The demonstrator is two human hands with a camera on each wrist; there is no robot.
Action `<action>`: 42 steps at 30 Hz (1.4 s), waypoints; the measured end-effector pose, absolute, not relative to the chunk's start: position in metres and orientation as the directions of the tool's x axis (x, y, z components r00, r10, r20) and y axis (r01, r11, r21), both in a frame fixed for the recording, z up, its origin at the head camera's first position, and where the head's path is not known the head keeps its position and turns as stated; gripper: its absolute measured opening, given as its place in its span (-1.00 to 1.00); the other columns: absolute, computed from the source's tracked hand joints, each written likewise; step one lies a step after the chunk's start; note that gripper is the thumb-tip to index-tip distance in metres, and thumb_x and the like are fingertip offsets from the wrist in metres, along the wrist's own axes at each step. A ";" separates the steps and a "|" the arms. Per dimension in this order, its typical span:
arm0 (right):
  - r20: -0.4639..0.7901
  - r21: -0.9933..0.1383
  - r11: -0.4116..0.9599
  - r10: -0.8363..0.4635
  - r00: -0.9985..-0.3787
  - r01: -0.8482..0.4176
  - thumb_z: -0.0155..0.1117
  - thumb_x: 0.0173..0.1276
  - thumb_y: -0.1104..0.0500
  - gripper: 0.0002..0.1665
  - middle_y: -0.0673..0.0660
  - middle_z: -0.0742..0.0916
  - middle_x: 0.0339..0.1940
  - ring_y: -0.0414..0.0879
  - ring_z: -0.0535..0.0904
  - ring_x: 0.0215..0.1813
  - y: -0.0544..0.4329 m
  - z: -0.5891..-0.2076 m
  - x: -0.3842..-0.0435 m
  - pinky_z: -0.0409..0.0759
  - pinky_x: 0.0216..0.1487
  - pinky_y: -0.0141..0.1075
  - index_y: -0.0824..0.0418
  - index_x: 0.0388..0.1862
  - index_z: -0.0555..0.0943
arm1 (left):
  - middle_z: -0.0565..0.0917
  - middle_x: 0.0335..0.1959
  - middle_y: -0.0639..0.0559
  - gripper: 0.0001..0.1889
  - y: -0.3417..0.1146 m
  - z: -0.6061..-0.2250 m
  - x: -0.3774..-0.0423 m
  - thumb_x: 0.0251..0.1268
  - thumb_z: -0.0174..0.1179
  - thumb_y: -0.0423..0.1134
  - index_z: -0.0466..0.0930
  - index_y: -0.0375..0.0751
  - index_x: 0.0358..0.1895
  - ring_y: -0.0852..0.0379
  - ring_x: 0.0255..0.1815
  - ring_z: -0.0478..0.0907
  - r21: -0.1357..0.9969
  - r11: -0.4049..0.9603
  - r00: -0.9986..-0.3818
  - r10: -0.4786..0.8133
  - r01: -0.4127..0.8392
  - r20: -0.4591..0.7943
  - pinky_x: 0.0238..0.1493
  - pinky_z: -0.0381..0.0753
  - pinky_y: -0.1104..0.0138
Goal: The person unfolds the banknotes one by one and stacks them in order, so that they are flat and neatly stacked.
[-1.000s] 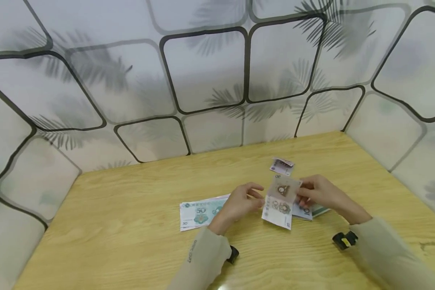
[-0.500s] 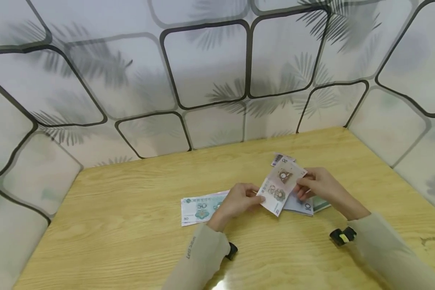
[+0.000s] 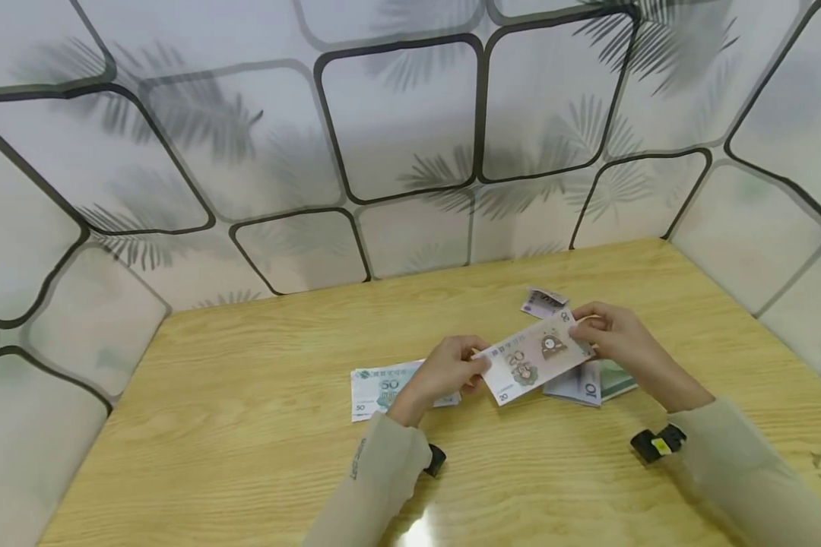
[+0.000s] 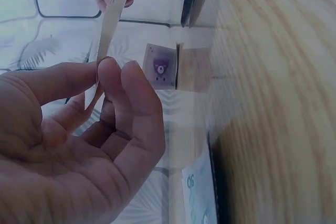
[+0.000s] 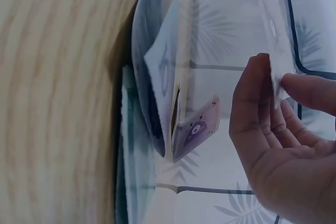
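Note:
Both hands hold a brown-and-white banknote marked 20, stretched nearly flat above the table. My left hand pinches its lower left end between thumb and fingers; the left wrist view shows this pinch from the side. At the far end, my right hand pinches the upper right corner. Under and behind the note lie bluish banknotes marked 10, with a green one beside them. Partly behind the left hand lies a stack of banknotes with a teal 50 on top.
A folded purple banknote stands partly raised on the table behind the right hand; its face shows in the right wrist view. The wooden table meets a patterned wall covering at the back and sides.
The left hand has taken hold of the 20 note's near end. The note, earlier folded and hanging from the right hand, is now unfolded and turned more sideways.

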State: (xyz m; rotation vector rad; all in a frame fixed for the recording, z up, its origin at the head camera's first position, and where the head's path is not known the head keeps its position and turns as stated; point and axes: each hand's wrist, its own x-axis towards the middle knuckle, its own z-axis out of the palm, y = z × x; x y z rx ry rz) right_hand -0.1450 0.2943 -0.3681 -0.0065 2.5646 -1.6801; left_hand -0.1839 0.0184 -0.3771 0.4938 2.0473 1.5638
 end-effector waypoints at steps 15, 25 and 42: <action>-0.083 -0.933 0.351 -0.012 -0.996 0.074 0.14 0.55 0.33 -0.77 -0.01 0.69 -0.34 -0.21 0.61 -0.31 0.290 -0.372 -0.148 0.68 -0.30 -0.32 0.51 0.01 0.45 | 0.57 -0.26 -0.09 -0.78 0.005 -0.382 -0.185 0.47 0.18 -0.46 0.52 -0.41 0.09 0.02 -0.26 0.64 0.984 0.156 -0.863 0.481 -0.090 -0.155 -0.16 0.77 0.13; -0.072 -0.944 0.326 -0.087 -0.994 0.040 0.12 0.55 0.35 -0.81 0.02 0.66 -0.32 -0.19 0.58 -0.29 0.285 -0.369 -0.149 0.69 -0.29 -0.28 0.50 0.00 0.48 | 0.58 -0.15 -0.16 -0.63 -0.006 -0.378 -0.189 0.48 0.15 -0.49 0.45 -0.45 0.28 0.07 -0.26 0.59 0.986 0.133 -0.888 0.434 -0.102 -0.151 -0.20 0.77 0.19; -0.051 -0.970 0.241 -0.140 -0.989 0.016 0.15 0.50 0.43 -0.82 -0.01 0.66 -0.27 -0.21 0.62 -0.26 0.270 -0.371 -0.157 0.71 -0.27 -0.33 0.50 0.01 0.50 | 0.56 -0.08 -0.13 -0.68 -0.030 -0.376 -0.193 0.45 0.17 -0.50 0.53 -0.43 0.21 0.10 -0.18 0.56 0.996 0.064 -0.931 0.354 -0.069 -0.087 -0.13 0.76 0.18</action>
